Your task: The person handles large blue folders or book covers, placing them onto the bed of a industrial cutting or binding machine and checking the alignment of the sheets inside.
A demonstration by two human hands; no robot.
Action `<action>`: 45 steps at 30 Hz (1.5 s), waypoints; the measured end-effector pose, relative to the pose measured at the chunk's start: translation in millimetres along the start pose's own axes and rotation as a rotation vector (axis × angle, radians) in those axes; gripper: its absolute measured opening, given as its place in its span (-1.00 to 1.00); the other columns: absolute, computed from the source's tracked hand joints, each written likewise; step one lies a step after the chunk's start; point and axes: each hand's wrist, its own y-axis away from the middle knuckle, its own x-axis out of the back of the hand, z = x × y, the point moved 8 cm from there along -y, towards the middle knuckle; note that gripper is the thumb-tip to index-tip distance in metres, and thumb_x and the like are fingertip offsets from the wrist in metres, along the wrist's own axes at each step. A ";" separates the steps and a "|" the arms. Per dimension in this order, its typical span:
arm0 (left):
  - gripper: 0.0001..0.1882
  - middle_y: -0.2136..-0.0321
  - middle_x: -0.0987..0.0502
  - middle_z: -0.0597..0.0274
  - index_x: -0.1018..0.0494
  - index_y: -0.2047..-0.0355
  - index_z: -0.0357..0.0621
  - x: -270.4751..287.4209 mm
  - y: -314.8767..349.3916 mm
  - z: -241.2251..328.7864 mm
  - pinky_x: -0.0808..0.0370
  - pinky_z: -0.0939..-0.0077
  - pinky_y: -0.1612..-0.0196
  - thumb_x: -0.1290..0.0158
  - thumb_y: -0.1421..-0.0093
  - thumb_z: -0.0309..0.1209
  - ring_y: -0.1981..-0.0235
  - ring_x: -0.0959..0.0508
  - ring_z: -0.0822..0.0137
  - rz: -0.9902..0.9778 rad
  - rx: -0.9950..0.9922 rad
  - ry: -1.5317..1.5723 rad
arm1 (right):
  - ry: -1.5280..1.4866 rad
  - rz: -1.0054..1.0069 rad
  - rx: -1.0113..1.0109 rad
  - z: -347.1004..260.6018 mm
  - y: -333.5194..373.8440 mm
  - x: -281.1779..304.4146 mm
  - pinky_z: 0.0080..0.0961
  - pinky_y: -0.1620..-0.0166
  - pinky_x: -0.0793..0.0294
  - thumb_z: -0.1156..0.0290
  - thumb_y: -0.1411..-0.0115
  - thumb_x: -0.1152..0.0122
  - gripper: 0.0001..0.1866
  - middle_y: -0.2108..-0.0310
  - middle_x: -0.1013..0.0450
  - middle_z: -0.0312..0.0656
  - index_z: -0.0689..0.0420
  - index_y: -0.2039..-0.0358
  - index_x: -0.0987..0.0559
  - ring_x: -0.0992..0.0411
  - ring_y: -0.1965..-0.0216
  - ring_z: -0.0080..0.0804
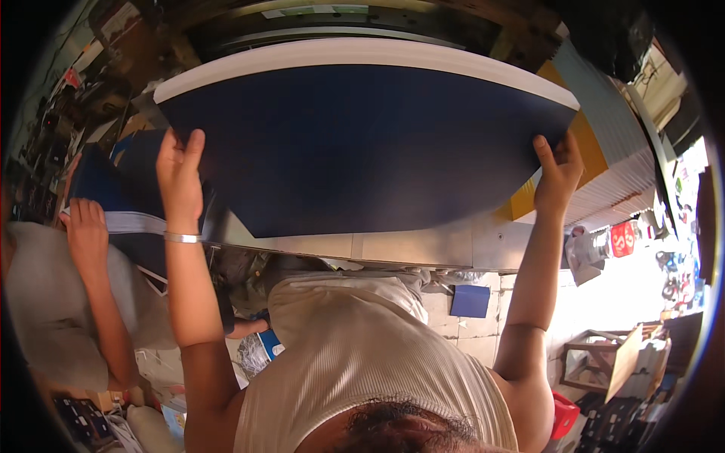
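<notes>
Now my L hand (181, 181) and R hand (557, 172) grip opp ends of the blue stack (362, 143) over the bench (419, 248), prob hefty & bendy, best held w/ thumbs on top.

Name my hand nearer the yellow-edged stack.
Right. Your right hand overlaps the yellow-edged stack in view; your left hand is far left, across the blue panel.
</notes>
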 end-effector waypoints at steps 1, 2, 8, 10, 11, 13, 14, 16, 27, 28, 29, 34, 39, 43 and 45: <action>-0.62 0.00 -0.56 0.21 -0.48 -0.13 -0.29 1.5 8.5 2.3 -0.41 0.62 -0.05 -0.23 -0.36 -0.41 0.05 -0.50 0.51 0.007 -0.002 0.000 | -0.002 -0.006 0.003 -8.5 9.6 -1.3 -0.50 -0.11 -0.41 0.27 -0.32 -0.39 -0.50 0.07 -0.57 -0.09 0.37 -0.11 -0.53 -0.49 0.03 -0.41; -0.66 0.06 -0.58 0.22 -0.50 -0.09 -0.30 15.1 18.7 4.5 -0.43 0.62 0.00 -0.22 -0.38 -0.40 0.11 -0.51 0.52 0.129 0.003 -0.140 | 0.050 0.124 0.009 -20.1 18.3 0.4 -0.53 -0.05 -0.44 0.34 -0.30 -0.41 -0.55 0.12 -0.58 -0.12 0.38 -0.07 -0.56 -0.51 0.08 -0.42; -0.71 0.04 -0.59 0.22 -0.49 -0.05 -0.36 3.5 70.5 56.2 -0.44 0.56 -0.10 -0.06 -0.48 -0.36 0.05 -0.54 0.50 0.206 -0.223 -0.294 | -0.115 0.303 0.102 -56.6 53.1 10.2 -0.56 0.06 -0.49 0.37 -0.29 -0.42 -0.65 0.15 -0.61 -0.17 0.37 0.04 -0.62 -0.53 0.21 -0.49; -0.64 0.08 -0.61 0.20 -0.53 0.00 -0.38 26.7 50.4 43.6 -0.47 0.52 -0.02 -0.10 -0.47 -0.26 0.12 -0.55 0.47 0.187 -0.148 -0.114 | -0.332 0.151 0.009 -37.8 32.6 16.5 -0.55 0.00 -0.51 0.35 -0.32 -0.40 -0.70 0.14 -0.63 -0.18 0.31 0.08 -0.65 -0.55 0.17 -0.49; -0.60 0.08 -0.61 0.19 -0.55 0.03 -0.38 26.7 37.4 40.4 -0.48 0.50 0.00 -0.11 -0.46 -0.20 0.14 -0.56 0.45 0.174 -0.145 0.014 | -0.341 0.159 0.032 -34.2 18.5 20.0 -0.55 0.00 -0.51 0.35 -0.32 -0.40 -0.70 0.14 -0.63 -0.18 0.31 0.08 -0.65 -0.55 0.17 -0.49; -0.58 0.07 -0.61 0.18 -0.52 -0.02 -0.37 25.1 20.4 48.9 -0.45 0.56 -0.02 -0.12 -0.45 -0.18 0.12 -0.56 0.42 0.126 -0.099 0.187 | -0.550 0.134 -0.015 -19.4 -3.2 21.8 -0.46 -0.07 -0.52 0.36 -0.33 -0.38 -0.72 0.14 -0.62 -0.18 0.29 0.07 -0.65 -0.56 0.12 -0.44; -0.65 0.18 -0.59 0.27 -0.51 0.05 -0.28 13.3 23.6 71.7 -0.44 0.59 0.05 -0.13 -0.45 -0.19 0.19 -0.53 0.48 0.186 -0.089 0.172 | -0.518 0.105 0.016 -17.4 -6.8 32.2 -0.25 -0.15 -0.55 0.31 -0.41 -0.26 -0.67 0.02 -0.59 -0.11 0.24 -0.08 -0.58 -0.56 -0.01 -0.29; -0.70 0.24 -0.55 0.33 -0.50 0.11 -0.23 35.5 15.7 56.9 -0.44 0.58 0.07 -0.13 -0.45 -0.20 0.23 -0.49 0.51 0.189 -0.079 0.152 | -0.509 0.079 -0.030 -22.7 1.1 37.7 -0.23 -0.17 -0.54 0.32 -0.41 -0.26 -0.63 -0.03 -0.56 -0.09 0.23 -0.13 -0.54 -0.54 -0.05 -0.27; -0.47 -0.08 -0.51 0.24 -0.37 -0.23 -0.24 24.3 79.8 -19.7 -0.38 0.44 -0.23 -0.25 -0.35 -0.31 -0.11 -0.47 0.43 -0.059 0.042 -0.133 | -0.334 -0.016 -0.360 100.1 112.9 -6.9 -0.30 -0.29 -0.35 0.50 -0.18 -0.45 -0.26 -0.22 -0.40 -0.11 0.25 -0.33 -0.33 -0.40 -0.21 -0.26; -0.54 -0.01 -0.54 0.28 -0.42 -0.17 -0.25 28.8 88.2 -20.6 -0.41 0.46 -0.16 -0.23 -0.37 -0.28 -0.03 -0.48 0.45 -0.006 0.065 -0.139 | -0.362 -0.002 -0.297 87.5 118.8 -5.7 -0.28 -0.29 -0.36 0.48 -0.23 -0.42 -0.36 -0.20 -0.43 -0.11 0.25 -0.29 -0.38 -0.42 -0.19 -0.26; -0.59 0.07 -0.56 0.32 -0.48 -0.11 -0.26 33.5 93.3 -22.5 -0.44 0.49 -0.09 -0.21 -0.39 -0.26 0.05 -0.50 0.48 0.044 0.087 -0.144 | -0.360 -0.001 -0.294 88.5 117.3 -3.1 -0.28 -0.29 -0.36 0.48 -0.23 -0.42 -0.36 -0.20 -0.43 -0.11 0.25 -0.29 -0.38 -0.42 -0.19 -0.26; -0.66 0.18 -0.59 0.37 -0.55 0.04 -0.26 48.8 88.3 -13.0 -0.44 0.54 0.03 -0.18 -0.41 -0.20 0.15 -0.51 0.52 0.038 0.091 -0.059 | -0.496 -0.013 -0.336 69.3 101.9 0.3 -0.32 -0.22 -0.38 0.38 -0.15 -0.54 -0.41 -0.04 -0.52 -0.20 0.27 -0.14 -0.51 -0.45 -0.10 -0.34; -0.39 -0.11 -0.51 0.20 -0.36 -0.25 -0.27 46.4 91.8 -22.0 -0.36 0.40 -0.23 -0.26 -0.33 -0.19 -0.13 -0.48 0.33 -0.117 0.155 0.070 | -0.538 -0.135 -0.384 90.6 123.3 5.2 -0.40 -0.09 -0.48 0.52 -0.17 -0.45 -0.45 0.01 -0.53 -0.23 0.20 -0.17 -0.49 -0.49 0.00 -0.38; -0.21 -0.23 -0.41 0.16 -0.23 -0.35 -0.29 47.3 108.9 -66.9 -0.22 0.32 -0.36 -0.36 -0.22 -0.31 -0.27 -0.36 0.29 -0.144 0.233 0.067 | -0.470 -0.148 -0.449 89.5 139.4 -14.0 -0.50 0.00 -0.47 0.59 0.07 -0.61 -0.30 0.10 -0.50 -0.26 0.24 -0.11 -0.48 -0.48 0.11 -0.46; -0.25 -0.18 -0.47 0.18 -0.30 -0.31 -0.29 41.9 110.5 -72.0 -0.29 0.36 -0.32 -0.39 -0.19 -0.37 -0.22 -0.43 0.31 -0.167 0.220 -0.004 | -0.535 -0.179 -0.455 88.0 140.9 -21.3 -0.50 0.00 -0.48 0.62 0.07 -0.60 -0.28 0.08 -0.50 -0.30 0.18 -0.13 -0.47 -0.48 0.11 -0.47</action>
